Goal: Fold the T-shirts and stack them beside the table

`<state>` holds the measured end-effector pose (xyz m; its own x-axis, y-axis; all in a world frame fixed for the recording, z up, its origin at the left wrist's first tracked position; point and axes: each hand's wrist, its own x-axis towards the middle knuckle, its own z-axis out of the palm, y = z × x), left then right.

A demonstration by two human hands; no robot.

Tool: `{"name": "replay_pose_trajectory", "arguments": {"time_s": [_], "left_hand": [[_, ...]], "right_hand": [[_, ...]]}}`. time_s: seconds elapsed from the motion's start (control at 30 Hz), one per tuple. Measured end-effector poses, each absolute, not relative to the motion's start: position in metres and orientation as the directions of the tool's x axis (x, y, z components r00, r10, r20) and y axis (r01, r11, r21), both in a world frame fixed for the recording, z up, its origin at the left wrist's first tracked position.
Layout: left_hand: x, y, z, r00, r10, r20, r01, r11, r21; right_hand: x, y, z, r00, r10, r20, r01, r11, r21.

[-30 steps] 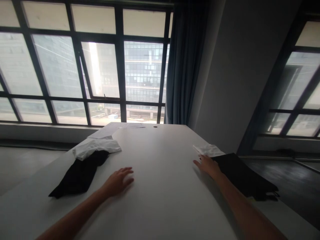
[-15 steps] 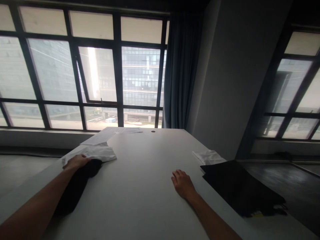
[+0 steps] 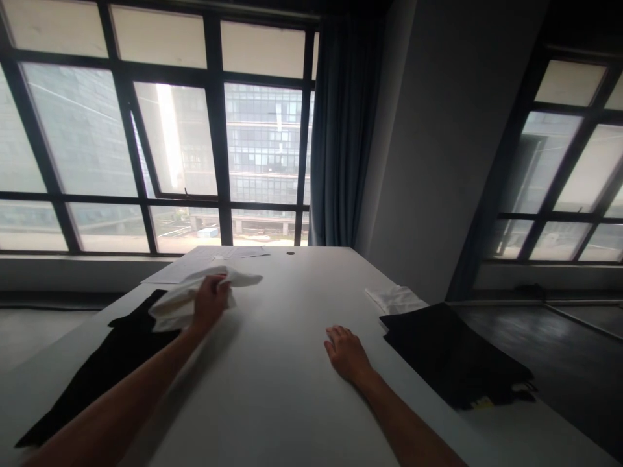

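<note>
My left hand (image 3: 212,299) is closed on a white cloth (image 3: 178,303), lifted a little above the left part of the white table (image 3: 272,363). Part of the cloth hangs down over a black cloth (image 3: 117,353), which lies along the table's left side, partly behind my left forearm. My right hand (image 3: 346,353) rests palm down near the middle of the table, its fingers loosely spread and nothing held. To its right, a black item (image 3: 457,357) with a small yellow patch lies at the table's right edge. Another white cloth (image 3: 395,300) is just beyond that.
Sheets of paper (image 3: 182,267) lie at the table's far left corner. A small round dark spot (image 3: 291,253) marks the far edge. Behind the table are large windows, a blue curtain (image 3: 338,143) and a grey pillar (image 3: 413,149).
My left hand has moved right and lifted the white cloth. The black cloth on the left now lies longer and further left. My right hand stays on the table. The view has shifted slightly.
</note>
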<state>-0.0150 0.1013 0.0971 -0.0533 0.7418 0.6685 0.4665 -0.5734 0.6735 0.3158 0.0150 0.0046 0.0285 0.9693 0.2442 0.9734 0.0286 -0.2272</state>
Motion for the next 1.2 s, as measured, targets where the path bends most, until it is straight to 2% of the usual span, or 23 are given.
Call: {"name": "replay_pose_trajectory", "arguments": {"time_s": [0.03,0.1,0.17,0.23,0.33,0.47,0.53,0.6,0.67,0.77,0.9,0.97,1.03,1.1,1.2], "left_hand": [[-0.006,0.093,0.088,0.003,0.737,0.676,0.437,-0.609,0.662],[0.010,0.072,0.064,0.245,0.707,0.664,0.340,-0.704,0.624],[0.017,0.050,0.042,0.473,0.654,0.591,0.280,-0.747,0.603],[0.012,0.038,0.026,0.570,0.618,0.542,0.284,-0.767,0.575],[-0.015,0.042,0.015,0.527,0.627,0.574,0.386,-0.778,0.496],[-0.045,0.061,0.021,0.263,0.668,0.696,0.638,-0.662,0.393],[-0.039,0.060,0.032,0.197,0.656,0.728,0.706,-0.610,0.359],[-0.014,0.050,0.046,0.292,0.657,0.695,0.709,-0.636,0.303],[0.023,0.038,0.060,0.432,0.673,0.600,0.689,-0.676,0.262],[0.083,0.033,0.071,0.530,0.739,0.417,0.714,-0.653,0.251],[0.138,0.052,0.066,0.559,0.811,0.176,0.762,-0.585,0.277],[0.151,0.063,0.060,0.589,0.794,0.152,0.736,-0.604,0.306],[0.158,0.069,0.057,0.637,0.751,0.174,0.681,-0.653,0.330],[0.160,0.069,0.058,0.669,0.715,0.202,0.633,-0.691,0.348],[0.153,0.063,0.066,0.679,0.686,0.264,0.581,-0.721,0.378]], "right_hand": [[0.316,0.015,0.005,0.026,0.966,0.259,0.970,0.039,-0.240],[0.316,0.015,0.005,0.029,0.954,0.298,0.962,0.054,-0.267],[0.317,0.015,0.005,0.052,0.939,0.339,0.953,0.054,-0.297],[0.319,0.016,0.004,0.078,0.925,0.373,0.944,0.051,-0.326],[0.320,0.017,0.005,0.062,0.919,0.389,0.932,0.085,-0.351],[0.317,0.019,0.005,0.072,0.924,0.375,0.924,0.079,-0.373],[0.314,0.020,0.005,0.112,0.920,0.375,0.927,0.039,-0.373],[0.313,0.021,0.004,0.139,0.917,0.374,0.930,0.010,-0.368],[0.312,0.020,0.005,0.128,0.913,0.387,0.927,0.029,-0.374],[0.311,0.018,0.011,0.113,0.887,0.447,0.860,0.138,-0.491],[0.307,0.020,0.021,0.162,0.863,0.478,0.545,0.326,-0.772],[0.308,0.024,0.024,0.170,0.870,0.462,0.364,0.381,-0.850],[0.312,0.029,0.024,0.163,0.886,0.433,0.252,0.387,-0.887],[0.319,0.031,0.022,0.178,0.885,0.429,0.283,0.372,-0.884],[0.331,0.029,0.018,0.114,0.882,0.457,0.524,0.338,-0.782]]}}
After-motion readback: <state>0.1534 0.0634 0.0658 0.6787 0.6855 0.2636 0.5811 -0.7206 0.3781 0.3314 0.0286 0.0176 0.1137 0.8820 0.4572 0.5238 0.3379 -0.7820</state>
